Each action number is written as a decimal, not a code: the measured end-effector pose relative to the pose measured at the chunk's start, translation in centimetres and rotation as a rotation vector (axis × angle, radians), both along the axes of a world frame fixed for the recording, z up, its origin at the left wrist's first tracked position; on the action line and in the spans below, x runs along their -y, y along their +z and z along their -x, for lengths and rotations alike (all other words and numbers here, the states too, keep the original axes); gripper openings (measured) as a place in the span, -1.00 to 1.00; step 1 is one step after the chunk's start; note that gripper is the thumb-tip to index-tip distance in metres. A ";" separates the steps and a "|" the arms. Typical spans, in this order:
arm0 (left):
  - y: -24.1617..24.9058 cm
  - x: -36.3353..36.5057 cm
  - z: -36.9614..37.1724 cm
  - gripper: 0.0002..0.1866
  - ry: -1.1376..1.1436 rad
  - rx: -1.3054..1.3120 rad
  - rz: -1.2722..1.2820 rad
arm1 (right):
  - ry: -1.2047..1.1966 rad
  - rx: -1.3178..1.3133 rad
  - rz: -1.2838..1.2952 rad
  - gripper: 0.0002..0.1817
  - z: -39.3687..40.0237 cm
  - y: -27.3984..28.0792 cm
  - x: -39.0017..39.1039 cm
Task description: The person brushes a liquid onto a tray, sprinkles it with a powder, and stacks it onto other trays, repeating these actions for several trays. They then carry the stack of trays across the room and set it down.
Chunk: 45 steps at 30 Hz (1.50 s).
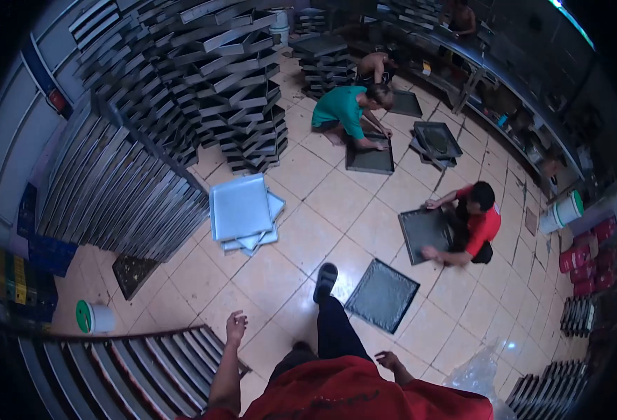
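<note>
My left hand [236, 327] hangs in the air over the tiled floor, fingers loosely apart with nothing in them. The nearest thing to it is a slatted metal rack [175, 357] at the lower left. By my right side, my right hand [388, 360] is empty too, its fingers slightly bent and apart. A dark square baking tray [383, 295] with a shiny, wet-looking surface lies on the floor beyond my right hand. My foot in a dark sandal [327, 278] is stepping forward beside it. Several silvery trays [240, 208] sit in a skewed pile ahead on the left.
A person in a red shirt [483, 222] crouches with both hands at a tray [424, 236]. Another in green [340, 110] bends over a tray [370, 159]. Tall tray stacks [235, 77] rise at the left. A white bucket [102, 318] and plastic sheet [478, 369] are near.
</note>
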<state>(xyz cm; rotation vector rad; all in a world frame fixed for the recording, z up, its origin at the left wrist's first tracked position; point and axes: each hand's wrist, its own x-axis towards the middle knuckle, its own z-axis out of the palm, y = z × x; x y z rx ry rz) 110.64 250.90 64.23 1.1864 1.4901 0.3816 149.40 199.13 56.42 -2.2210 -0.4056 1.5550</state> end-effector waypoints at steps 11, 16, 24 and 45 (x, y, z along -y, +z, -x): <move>-10.8 -18.7 -18.5 -0.62 -0.109 0.126 0.259 | -0.085 0.144 -0.088 -0.69 -30.2 -12.8 -34.0; -13.0 -21.6 -24.6 -0.52 -0.146 -0.157 0.528 | -0.381 -0.168 -0.146 -0.62 -42.4 -14.6 -58.7; -24.6 -35.4 -34.6 -0.57 -0.164 -0.140 0.568 | -0.735 -0.447 -0.407 -0.51 -55.9 -22.4 -98.3; -31.4 -83.3 -94.7 -0.66 0.032 0.034 0.294 | -1.563 -0.596 -0.893 -0.60 -87.5 -28.5 -136.0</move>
